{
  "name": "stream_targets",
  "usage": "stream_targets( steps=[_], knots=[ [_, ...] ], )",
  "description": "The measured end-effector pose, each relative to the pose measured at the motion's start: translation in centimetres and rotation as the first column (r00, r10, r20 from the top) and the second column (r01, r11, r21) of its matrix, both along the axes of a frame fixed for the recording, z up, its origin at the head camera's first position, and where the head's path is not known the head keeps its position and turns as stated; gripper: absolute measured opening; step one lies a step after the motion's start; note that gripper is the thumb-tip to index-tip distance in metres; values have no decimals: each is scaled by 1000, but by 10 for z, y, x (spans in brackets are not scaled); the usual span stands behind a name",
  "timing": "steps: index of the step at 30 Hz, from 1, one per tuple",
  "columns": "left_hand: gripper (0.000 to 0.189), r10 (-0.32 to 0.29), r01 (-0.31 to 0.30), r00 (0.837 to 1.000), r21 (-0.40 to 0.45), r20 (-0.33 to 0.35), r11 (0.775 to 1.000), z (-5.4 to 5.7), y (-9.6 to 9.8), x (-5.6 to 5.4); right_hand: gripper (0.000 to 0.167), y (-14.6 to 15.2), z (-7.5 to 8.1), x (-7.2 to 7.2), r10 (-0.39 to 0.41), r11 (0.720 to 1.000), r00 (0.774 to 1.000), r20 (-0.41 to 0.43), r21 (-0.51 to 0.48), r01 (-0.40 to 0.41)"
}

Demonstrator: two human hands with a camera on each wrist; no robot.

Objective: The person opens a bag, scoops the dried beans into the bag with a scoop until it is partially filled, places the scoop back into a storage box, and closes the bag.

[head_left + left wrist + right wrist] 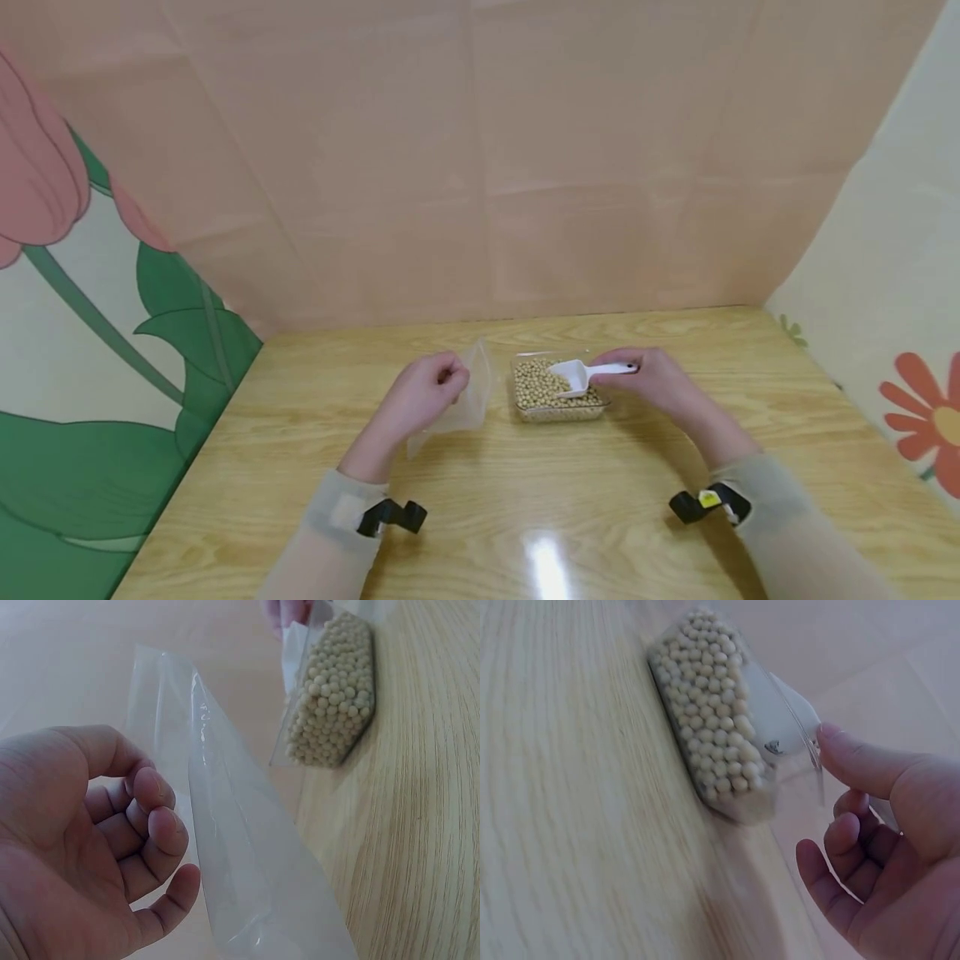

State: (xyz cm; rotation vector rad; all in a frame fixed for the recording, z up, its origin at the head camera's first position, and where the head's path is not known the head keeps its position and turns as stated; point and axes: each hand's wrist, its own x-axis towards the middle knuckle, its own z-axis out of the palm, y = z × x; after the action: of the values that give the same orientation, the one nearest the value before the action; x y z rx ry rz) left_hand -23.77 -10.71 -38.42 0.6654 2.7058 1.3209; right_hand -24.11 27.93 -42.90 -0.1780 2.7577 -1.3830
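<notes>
A clear plastic bag (pixel 474 392) hangs from my left hand (pixel 426 392), pinched between thumb and curled fingers near its upper edge. In the left wrist view the bag (pixel 240 840) stands beside the fingers, its film creased. My right hand (pixel 647 379) grips the handle of a white scoop (pixel 576 377). The scoop's head rests among round, pale yellow soybeans (pixel 536 383), which fill a clear rectangular container (pixel 561 414). In the right wrist view the scoop (pixel 776 712) shows partly through the container wall, with the thumb on its handle.
The wood-grain table (pixel 555 492) runs beneath both forearms. Behind it stands a pink backdrop (pixel 487 208). Floral sheets (pixel 172 333) border the left and right sides. Each wrist wears a black camera strap (pixel 390 515).
</notes>
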Motion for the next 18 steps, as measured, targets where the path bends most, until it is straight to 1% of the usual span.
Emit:
stream_targets(
  steps=[4,6,10,18],
  knots=[
    [22,3,-3,1000,-7,-9,1000,-2,1,-1,49,-4,-3,1,-3,997,999,39,-82,6],
    [23,2,-2,1000,-9,-16,1000,-2,2,-1,49,-5,-4,2,-5,994,999,46,-110,10],
    [22,3,-3,1000,-14,-24,1000,-2,3,-1,50,-6,-7,2,-9,991,998,55,-130,16],
    [22,14,-15,1000,-25,-27,1000,-3,3,-1,49,-4,-16,-2,4,988,999,48,-158,3]
  ],
)
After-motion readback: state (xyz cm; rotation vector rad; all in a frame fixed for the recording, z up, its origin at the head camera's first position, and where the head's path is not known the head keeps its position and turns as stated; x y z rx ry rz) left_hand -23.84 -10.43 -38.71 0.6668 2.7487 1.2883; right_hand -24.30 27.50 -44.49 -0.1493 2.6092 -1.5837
